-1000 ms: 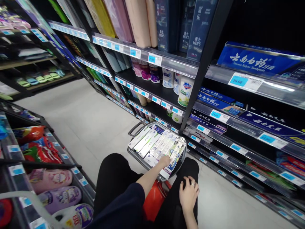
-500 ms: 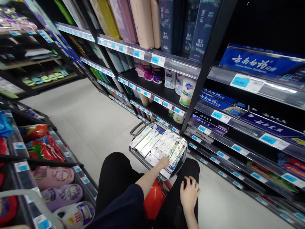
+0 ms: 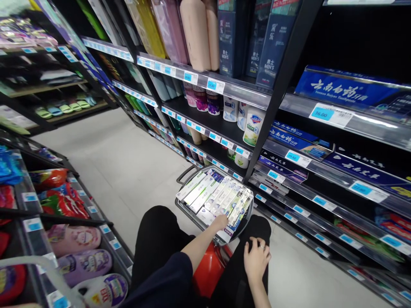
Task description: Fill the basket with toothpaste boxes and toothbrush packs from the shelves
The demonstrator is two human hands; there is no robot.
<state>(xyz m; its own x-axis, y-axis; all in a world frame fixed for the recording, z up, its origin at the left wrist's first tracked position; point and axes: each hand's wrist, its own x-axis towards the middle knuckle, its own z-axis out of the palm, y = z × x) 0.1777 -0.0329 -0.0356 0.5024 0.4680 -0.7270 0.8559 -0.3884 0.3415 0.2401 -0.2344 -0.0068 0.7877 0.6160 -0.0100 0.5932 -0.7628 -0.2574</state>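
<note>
A grey wire basket [image 3: 188, 210] stands on the floor in front of my knees, packed with several long white, green and blue toothpaste boxes [image 3: 214, 195] lying side by side. My left hand [image 3: 221, 222] reaches from a dark sleeve to the near end of the row, fingertips on the boxes; whether it grips one is hidden. My right hand [image 3: 256, 258], with a ring on one finger, rests flat on my right knee over black trousers, fingers apart, holding nothing.
Dark shelves [image 3: 276, 81] on the right hold blue toothpaste cartons [image 3: 343, 87], white bottles [image 3: 251, 120] and tall packs, with blue price tags along the edges. A low rack with slippers [image 3: 75, 237] stands at the left. Something red [image 3: 207, 269] sits between my legs. Pale floor [image 3: 109, 158] runs ahead.
The view has shifted slightly, so shelves and basket sit a little lower in frame. My left hand stays at the boxes and my right hand stays on the knee.
</note>
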